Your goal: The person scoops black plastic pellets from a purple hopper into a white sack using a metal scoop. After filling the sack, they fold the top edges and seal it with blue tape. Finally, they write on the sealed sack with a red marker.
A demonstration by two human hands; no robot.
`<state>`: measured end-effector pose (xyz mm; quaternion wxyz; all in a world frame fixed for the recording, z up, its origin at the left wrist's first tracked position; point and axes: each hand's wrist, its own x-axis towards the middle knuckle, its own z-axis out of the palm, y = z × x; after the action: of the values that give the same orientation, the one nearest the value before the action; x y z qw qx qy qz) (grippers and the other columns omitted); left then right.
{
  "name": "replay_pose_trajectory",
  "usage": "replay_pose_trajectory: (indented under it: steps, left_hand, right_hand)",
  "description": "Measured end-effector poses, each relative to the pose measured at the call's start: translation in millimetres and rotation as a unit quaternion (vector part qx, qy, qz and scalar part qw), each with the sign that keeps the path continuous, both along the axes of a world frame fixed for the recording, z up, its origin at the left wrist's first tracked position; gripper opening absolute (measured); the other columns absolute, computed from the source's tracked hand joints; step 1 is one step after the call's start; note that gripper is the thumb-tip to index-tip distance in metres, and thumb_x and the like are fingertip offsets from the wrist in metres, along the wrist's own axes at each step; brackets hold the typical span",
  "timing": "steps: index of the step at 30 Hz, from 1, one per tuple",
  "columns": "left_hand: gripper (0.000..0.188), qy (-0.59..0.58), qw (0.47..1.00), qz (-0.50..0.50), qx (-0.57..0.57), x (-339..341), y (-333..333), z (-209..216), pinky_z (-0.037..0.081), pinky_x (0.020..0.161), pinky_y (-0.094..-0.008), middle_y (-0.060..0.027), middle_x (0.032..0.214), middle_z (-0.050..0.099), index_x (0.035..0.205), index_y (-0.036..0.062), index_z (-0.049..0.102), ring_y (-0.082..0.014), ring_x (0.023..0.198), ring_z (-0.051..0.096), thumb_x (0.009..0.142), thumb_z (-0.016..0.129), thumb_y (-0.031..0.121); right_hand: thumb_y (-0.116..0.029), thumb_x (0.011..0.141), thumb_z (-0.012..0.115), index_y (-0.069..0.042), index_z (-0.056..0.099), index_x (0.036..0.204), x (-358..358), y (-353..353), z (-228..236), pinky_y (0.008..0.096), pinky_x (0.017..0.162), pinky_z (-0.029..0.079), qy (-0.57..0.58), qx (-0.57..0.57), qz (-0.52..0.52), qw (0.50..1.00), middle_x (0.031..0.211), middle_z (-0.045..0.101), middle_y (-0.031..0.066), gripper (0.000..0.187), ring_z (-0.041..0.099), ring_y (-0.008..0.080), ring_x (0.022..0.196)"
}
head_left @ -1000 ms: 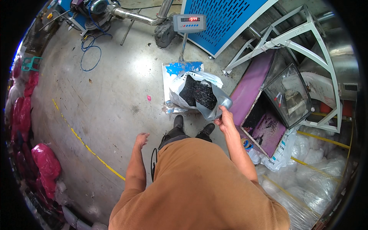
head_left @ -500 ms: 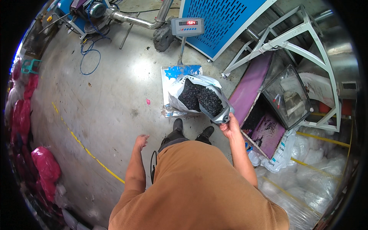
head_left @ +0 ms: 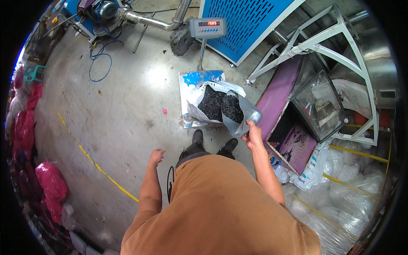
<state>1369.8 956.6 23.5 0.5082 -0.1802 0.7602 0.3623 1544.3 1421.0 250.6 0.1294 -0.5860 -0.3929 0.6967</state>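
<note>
My right hand (head_left: pixel 253 136) grips the near end of a grey plastic scoop (head_left: pixel 251 111). The scoop is tilted toward the left and holds black granules (head_left: pixel 232 108). It overlaps the right side of an open white bag (head_left: pixel 194 111), which is filled with more black granules (head_left: pixel 211 104). Under the bag is a platform scale (head_left: pixel 183 89) with worn blue and white paint. Its display (head_left: pixel 208 28), lit in red, stands on a post behind. My left hand (head_left: pixel 157 157) hangs empty over the floor to the left, fingers loosely apart.
Right of the bag stands a purple-sided trough (head_left: pixel 280 95) with dark residue inside, beside a white metal frame (head_left: pixel 331 44). A blue slotted cabinet (head_left: pixel 242 25) is behind the scale. Clear plastic bags (head_left: pixel 340 199) lie at the right, pink bags (head_left: pixel 51 182) at the left.
The scoop in my right hand has tipped further to the left, and fewer granules show in it. The scale's reading has risen slightly. My left hand stays about where it was.
</note>
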Motion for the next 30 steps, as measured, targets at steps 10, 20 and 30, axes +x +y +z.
replay_pose_trajectory:
  steps: [10,20,30]
  left_hand:
    - [0.061,-0.008,1.000,0.003,-0.006,5,-4,4,0.051,0.074,-0.0374,-0.0127,0.122,0.067,0.138,0.0015,0.057,-0.0238,0.096,0.064,0.091,0.070,0.037]
    - [0.059,-0.004,1.000,0.000,0.002,3,-4,3,0.050,0.070,-0.0361,-0.0122,0.118,0.067,0.134,0.0007,0.059,-0.0238,0.093,0.065,0.090,0.071,0.037]
    - [0.057,0.007,1.000,-0.006,-0.001,-2,1,3,0.050,0.070,-0.0361,-0.0114,0.117,0.067,0.133,0.0017,0.061,-0.0242,0.092,0.065,0.089,0.072,0.036]
  right_hand:
    - [-0.031,0.091,0.068,0.003,0.051,0.106,-11,-10,4,0.0302,0.035,0.040,-0.044,0.070,0.009,0.997,0.076,0.057,0.0081,0.041,0.051,0.0163,0.046]
    - [-0.026,0.098,0.057,-0.002,0.056,0.109,22,8,-12,0.0275,0.036,0.040,0.104,-0.072,-0.073,0.989,0.080,0.062,0.0083,0.026,0.058,0.0168,0.051]
    - [-0.034,0.103,0.051,-0.010,0.059,0.116,49,18,-22,0.0296,0.044,0.047,0.152,-0.102,-0.082,0.980,0.097,0.070,0.0070,0.028,0.069,0.0200,0.073]
